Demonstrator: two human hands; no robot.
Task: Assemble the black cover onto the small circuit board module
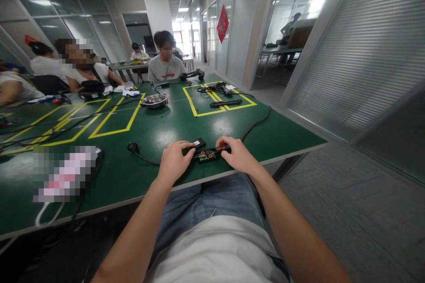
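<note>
In the head view, an opened, narrow black plastic casing [208, 155] lies near the front edge of a smooth green tabletop [166, 130], between the two hands. Its exposed inside shows a small board with round, orange-ringed parts and a few bright coloured bits, too small to make out singly.

The left hand [175, 160] is at the casing's left end, fingers curled and thumb brought close beneath them, leaving only a narrow gap. Something dark sits at the fingertips, but whether it is firmly gripped cannot be told. Just behind the casing is a flat, rectangular black plastic piece [198, 143] with a white label, slanting away from the left fingertips.

The right hand [237, 154] is nearly closed, thumb and fingers pinching the thick black cable end [227, 148] at the casing's right side. A supple black cable [257, 124] curves away behind this hand. To the left, a rounded black plug [133, 147] lies on a thin black cord [146, 159] that runs toward the left hand.

Farther back are a shiny, round metal bowl [155, 101], a slim black bar [226, 103] and tangled dark cables [215, 89] among flat yellow tape outlines [195, 115]. A person in a white printed shirt [166, 70] sits beyond the table.
</note>
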